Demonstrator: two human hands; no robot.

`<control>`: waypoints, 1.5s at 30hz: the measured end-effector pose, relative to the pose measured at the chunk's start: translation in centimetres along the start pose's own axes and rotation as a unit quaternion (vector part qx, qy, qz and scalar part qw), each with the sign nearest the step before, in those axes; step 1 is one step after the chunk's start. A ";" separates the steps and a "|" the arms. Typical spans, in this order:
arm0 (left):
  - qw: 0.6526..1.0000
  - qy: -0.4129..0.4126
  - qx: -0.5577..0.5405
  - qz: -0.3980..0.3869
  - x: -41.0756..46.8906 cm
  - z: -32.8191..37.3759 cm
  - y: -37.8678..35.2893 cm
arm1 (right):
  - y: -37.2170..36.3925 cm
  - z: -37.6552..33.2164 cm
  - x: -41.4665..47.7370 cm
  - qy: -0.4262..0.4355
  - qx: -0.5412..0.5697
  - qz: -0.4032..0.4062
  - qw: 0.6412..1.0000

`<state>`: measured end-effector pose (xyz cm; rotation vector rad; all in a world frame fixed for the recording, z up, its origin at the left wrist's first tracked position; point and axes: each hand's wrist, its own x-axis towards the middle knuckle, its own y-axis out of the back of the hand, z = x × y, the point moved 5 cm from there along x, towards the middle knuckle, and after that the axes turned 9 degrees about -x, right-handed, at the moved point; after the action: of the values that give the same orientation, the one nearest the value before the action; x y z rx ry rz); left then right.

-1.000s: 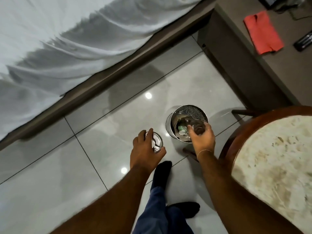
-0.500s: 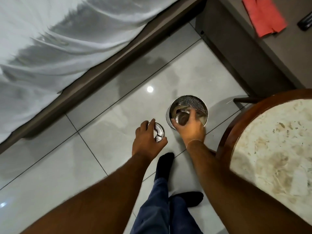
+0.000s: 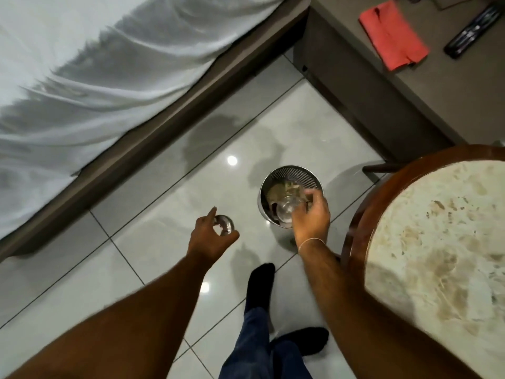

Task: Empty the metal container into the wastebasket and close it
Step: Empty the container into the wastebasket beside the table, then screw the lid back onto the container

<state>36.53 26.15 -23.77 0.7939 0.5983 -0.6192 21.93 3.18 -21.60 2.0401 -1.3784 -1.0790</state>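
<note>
A perforated metal wastebasket (image 3: 300,175) stands on the tiled floor with scraps of paper inside. My right hand (image 3: 310,218) grips the small shiny metal container (image 3: 285,210) directly over the basket's mouth, its round end turned toward me. My left hand (image 3: 211,236) hovers to the left of the basket and holds the container's round metal lid (image 3: 225,228) between thumb and fingers.
A round marble-topped table with a wooden rim (image 3: 437,255) is close on the right. A bed with a white sheet (image 3: 95,64) fills the upper left. A desk (image 3: 423,86) at the top right carries a red cloth (image 3: 393,36) and a remote (image 3: 474,31). My feet (image 3: 262,280) stand below the basket.
My right hand has turned the container over the wastebasket, so its round end now faces up. My left hand with the lid has drifted slightly left and opened a little.
</note>
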 end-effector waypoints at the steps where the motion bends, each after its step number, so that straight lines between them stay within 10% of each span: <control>1: 1.000 0.010 -0.011 0.000 -0.3 -0.4 0.1 | 0.6 0.6 0.3 -0.017 -0.005 0.007 1.000; 15: 0.997 -0.037 0.023 -0.059 -1.7 0.2 -4.8 | -3.3 1.9 7.4 0.047 -0.250 -0.178 0.951; 20: 0.994 -0.081 0.050 -0.058 0.3 1.0 -6.5 | -7.7 2.9 9.0 0.084 -0.344 -0.284 0.891; 26: 0.980 -0.144 0.120 -0.071 2.3 1.3 -6.5 | -7.7 3.8 10.0 0.214 -0.525 -0.200 0.799; 34: 0.964 -0.236 0.107 -0.051 -0.5 7.5 -7.4 | -2.8 1.5 7.4 -0.008 -0.194 -0.192 0.962; 45: 0.907 -0.390 0.121 -0.107 -8.9 22.3 -12.0 | 10.8 0.2 2.8 -0.164 0.201 -0.197 0.946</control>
<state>27.83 4.37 -10.69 0.6382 -0.1377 -1.1512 16.21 -3.65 -14.86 2.6061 -1.4803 -1.4550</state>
